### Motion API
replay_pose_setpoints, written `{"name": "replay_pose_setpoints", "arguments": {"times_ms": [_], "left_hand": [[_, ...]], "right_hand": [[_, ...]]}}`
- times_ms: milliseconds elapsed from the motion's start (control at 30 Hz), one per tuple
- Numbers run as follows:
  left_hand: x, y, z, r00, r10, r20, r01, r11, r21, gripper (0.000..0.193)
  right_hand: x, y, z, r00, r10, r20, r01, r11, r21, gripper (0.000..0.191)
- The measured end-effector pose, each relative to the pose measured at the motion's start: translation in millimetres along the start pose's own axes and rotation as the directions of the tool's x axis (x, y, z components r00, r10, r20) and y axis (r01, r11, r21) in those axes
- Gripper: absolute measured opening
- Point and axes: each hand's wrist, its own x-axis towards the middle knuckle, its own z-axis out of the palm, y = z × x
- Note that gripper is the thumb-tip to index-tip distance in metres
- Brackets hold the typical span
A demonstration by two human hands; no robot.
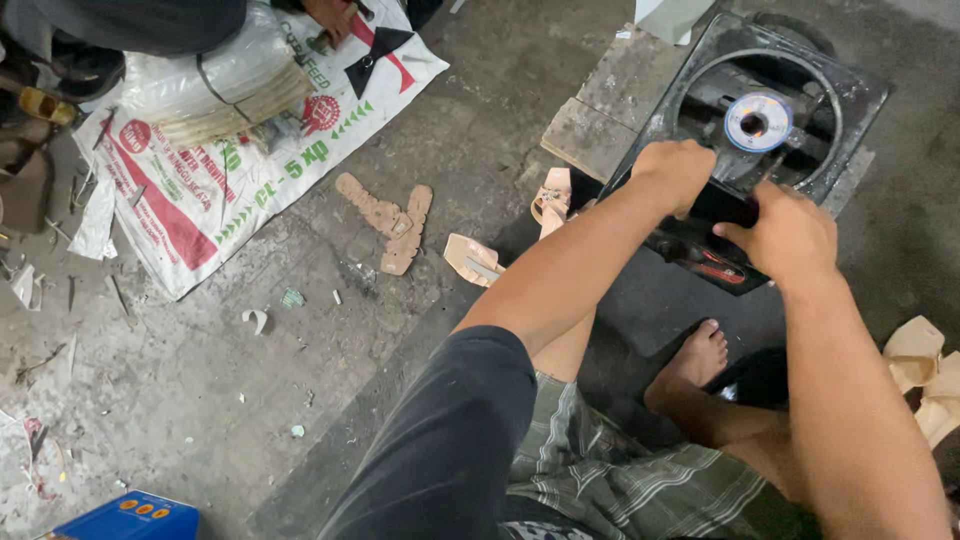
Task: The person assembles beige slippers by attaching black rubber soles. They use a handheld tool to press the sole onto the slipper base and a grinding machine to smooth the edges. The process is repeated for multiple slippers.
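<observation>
Both hands are closed on a flat black piece (722, 205) at the near edge of a square black metal frame with a round opening (870, 95), which sits tilted on a grey stone slab (600, 110) at the far right of the concrete floor. The left hand (678, 172) is fisted over the piece's left end, fingers curled fully under; the right hand (788, 232) clamps its right end, thumb on top. The piece looks thin and stiff, probably light, best gripped by its two ends as now. The frame looks heavy and rigid, unlikely to shift under pressing. Inside the ring sits a silvery disc with a blue rim (757, 121). The hands cover most of the piece, so its shape and material are hard to make out, and the red-marked part below it is unclear. Tan sandal soles (392, 220) lie on the floor to the left, near a printed white sack (200, 190).
</observation>
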Motion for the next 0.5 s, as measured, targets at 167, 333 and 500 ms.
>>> {"name": "replay_pose_setpoints", "arguments": {"times_ms": [167, 333, 500], "left_hand": [[-9.3, -6.1, 3.8, 0.973, 0.053, -0.225, -0.088, 0.985, -0.148, 0.044], [-8.2, 0.2, 3.0, 0.866, 0.128, -0.484, -0.208, 0.971, -0.117, 0.057], [3.1, 4.3, -3.6, 0.821, -0.011, -0.571, -0.100, 0.981, -0.163, 0.061]], "right_hand": [[-8.9, 24.0, -12.1, 0.985, 0.082, 0.154, -0.133, 0.923, 0.361, 0.044], [-24.2, 45.2, -23.7, 0.968, 0.127, 0.218, -0.246, 0.664, 0.706, 0.043], [-13.1, 52.6, -22.5, 0.943, 0.057, -0.328, 0.131, 0.841, 0.524, 0.058]]}}
